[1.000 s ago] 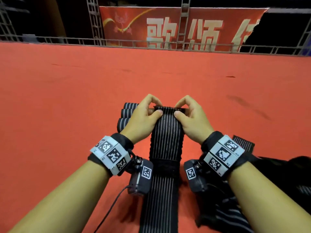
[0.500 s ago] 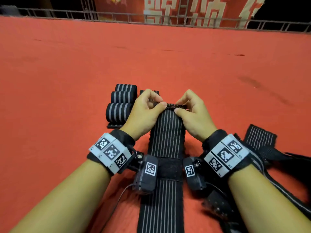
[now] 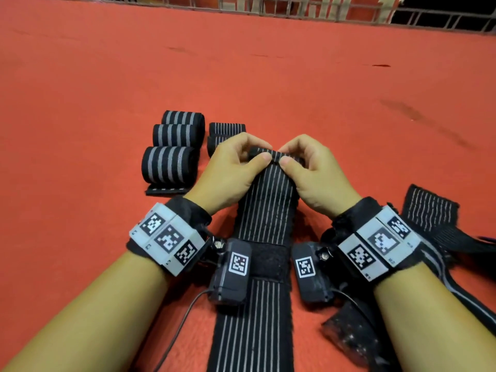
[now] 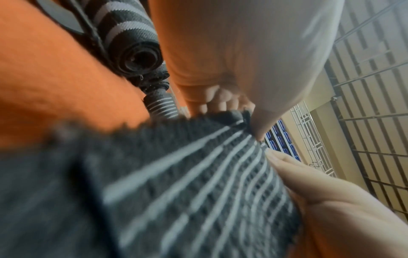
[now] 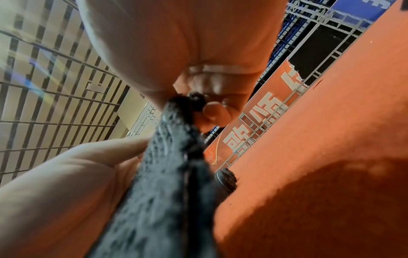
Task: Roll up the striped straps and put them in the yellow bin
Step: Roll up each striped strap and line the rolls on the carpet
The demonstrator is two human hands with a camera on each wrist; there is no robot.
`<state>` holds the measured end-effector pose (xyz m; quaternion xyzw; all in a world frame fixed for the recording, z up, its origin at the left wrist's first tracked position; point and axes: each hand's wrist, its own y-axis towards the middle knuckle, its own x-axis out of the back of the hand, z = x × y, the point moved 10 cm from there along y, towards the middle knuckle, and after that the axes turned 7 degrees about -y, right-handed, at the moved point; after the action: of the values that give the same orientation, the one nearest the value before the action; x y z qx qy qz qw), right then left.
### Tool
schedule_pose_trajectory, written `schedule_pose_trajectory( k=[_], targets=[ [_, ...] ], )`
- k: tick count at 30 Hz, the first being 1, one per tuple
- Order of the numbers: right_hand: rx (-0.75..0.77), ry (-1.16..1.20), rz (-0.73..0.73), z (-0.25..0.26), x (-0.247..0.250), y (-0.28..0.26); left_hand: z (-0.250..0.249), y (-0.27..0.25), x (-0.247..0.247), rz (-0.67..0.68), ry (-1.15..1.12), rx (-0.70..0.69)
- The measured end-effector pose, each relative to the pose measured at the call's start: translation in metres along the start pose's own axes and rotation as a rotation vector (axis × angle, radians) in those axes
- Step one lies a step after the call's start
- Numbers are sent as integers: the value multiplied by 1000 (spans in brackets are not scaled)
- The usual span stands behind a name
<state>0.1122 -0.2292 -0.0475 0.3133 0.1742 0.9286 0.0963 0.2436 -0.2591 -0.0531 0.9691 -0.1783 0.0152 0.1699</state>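
A long black strap with thin white stripes lies lengthwise on the red floor, running toward me. Its far end is turned over into a small tight roll. My left hand and right hand both pinch that rolled end, thumbs on the near side and fingers curled over the top. The left wrist view shows the strap up close with my left hand's fingers on its end. In the right wrist view the strap's edge is pinched by my right hand's fingers. No yellow bin is in view.
Three rolled straps with broad grey stripes lie in a row left of my hands, and two thin-striped rolls lie just beyond my left hand. Loose unrolled straps lie heaped at the right. A metal railing borders the red floor at the far side.
The view has tilted down, so the rolled straps at the left now show fully. Both hands have turned the strap's end over into a tighter small roll.
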Motion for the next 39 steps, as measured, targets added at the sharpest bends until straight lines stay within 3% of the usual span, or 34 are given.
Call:
schedule_pose_trajectory(
  k=[6,13,20,32,39],
  targets=[
    [73,-15,15,12,-1,-2,-7,-1,-3,50,145,-81],
    [118,13,-63,19,1,-4,-10,-3,-5,67,20,-63],
    [22,118,-56,7,-5,-9,-5,-5,-7,81,34,-38],
    [182,-14,-60,24,7,-8,-5,-5,-10,48,-85,6],
    [-83,244,39,4,4,-3,-16,-6,-9,49,-58,-59]
  ],
)
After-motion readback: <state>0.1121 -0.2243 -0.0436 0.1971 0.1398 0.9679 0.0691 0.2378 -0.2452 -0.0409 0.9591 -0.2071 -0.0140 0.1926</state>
